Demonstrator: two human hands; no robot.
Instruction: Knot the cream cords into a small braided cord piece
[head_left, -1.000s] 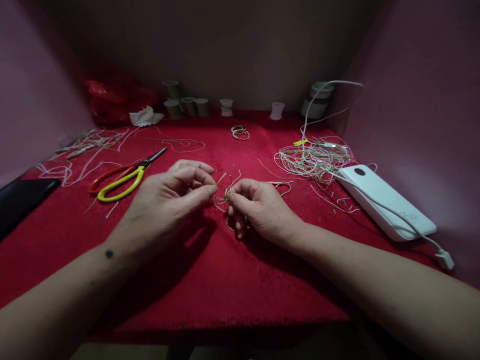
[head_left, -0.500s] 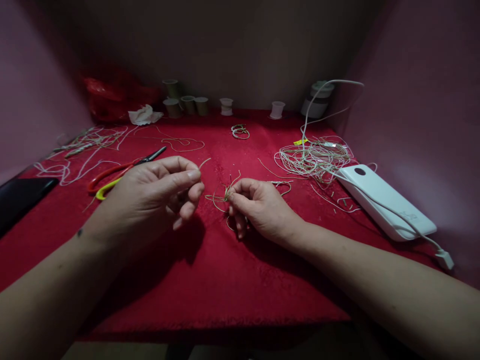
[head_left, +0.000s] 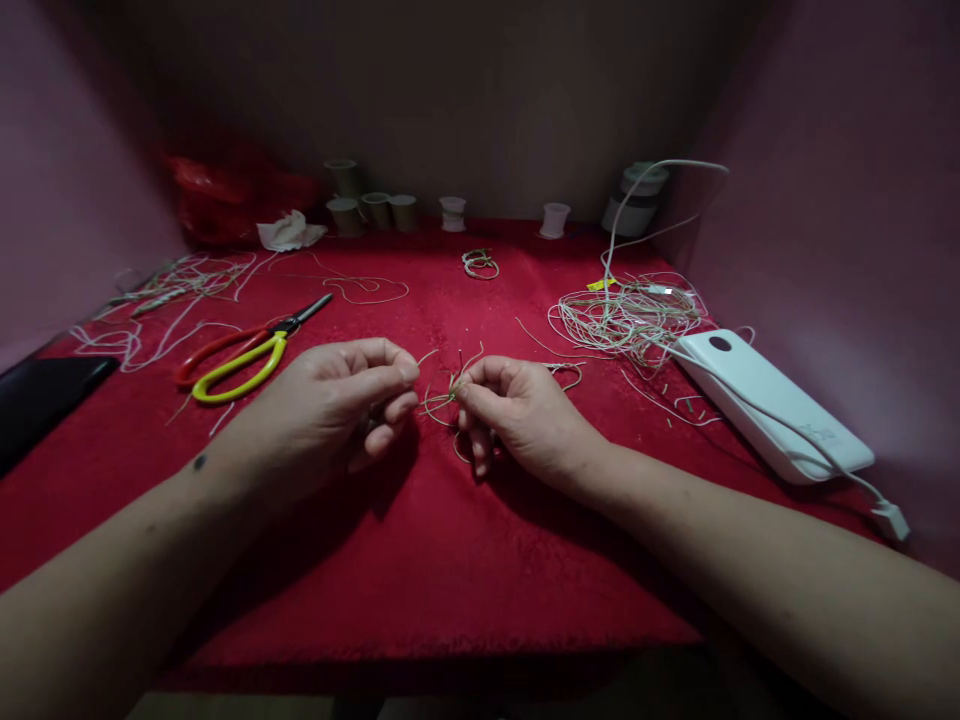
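Between thumb and fingertips, my right hand pinches a small knotted bunch of thin green-beige cord, with loops and loose ends sticking out to the left and up. My left hand is just left of it, thumb and forefinger pinched on a thin cord end that pokes out past the fingertips. Below my right fingers a loop of cord hangs, partly hidden. Left of my left hand lie scissors with one red and one yellow handle, their blades pointing away.
A tangled heap of cords and a white power bank with a cable lie right. More loose cords and a black flat object are left. Spools, a red bag and a jar stand at the back.
My left hand has moved right and slightly down, closer to the knotted cord, uncovering more of the scissors' yellow handle. My right hand has hardly moved and keeps its pinch.
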